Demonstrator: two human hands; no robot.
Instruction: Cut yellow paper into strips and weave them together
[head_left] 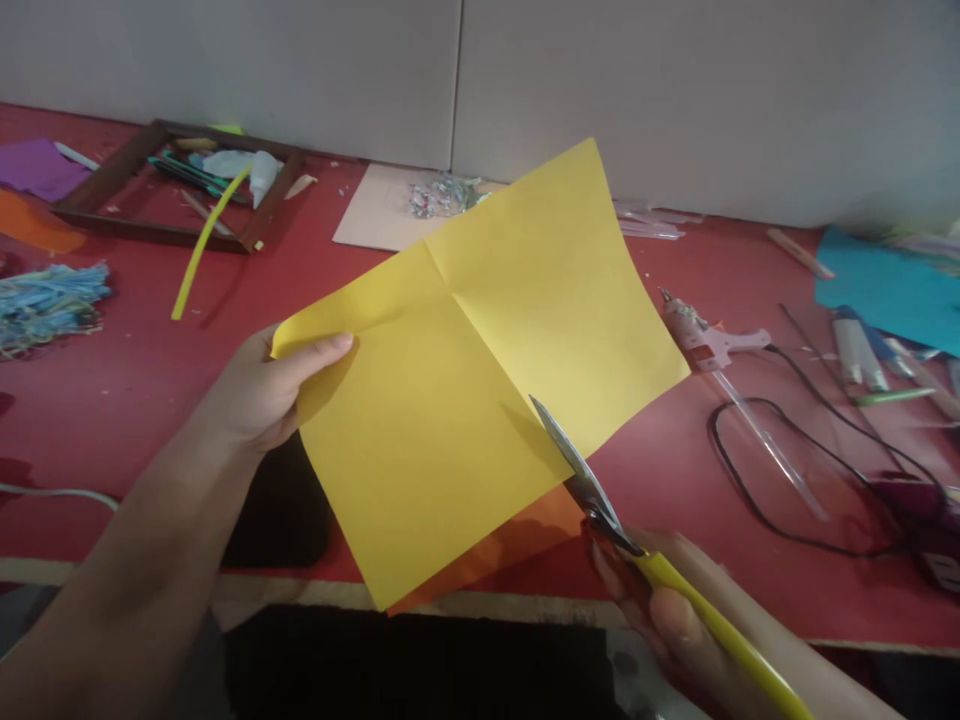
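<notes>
A yellow sheet of paper [390,440] with a fold line across its middle is held up over the red table. My left hand [285,385] pinches its left edge, thumb on top and fingers hidden beneath. My right hand [667,600] is closed round the yellow handles of a pair of scissors [592,495]. One blade lies over the paper at its lower edge, near the fold line, and the other goes under it. An orange sheet [517,535] shows below the yellow paper. A black flat object [281,505] lies under my left wrist, partly hidden.
A pink glue gun [709,340] with a black cord lies at right, near several tubes [859,350] and a blue sheet [885,285]. At back left stands a wooden tray [251,235] with tools and a bottle. Blue strips [52,300] are piled at far left.
</notes>
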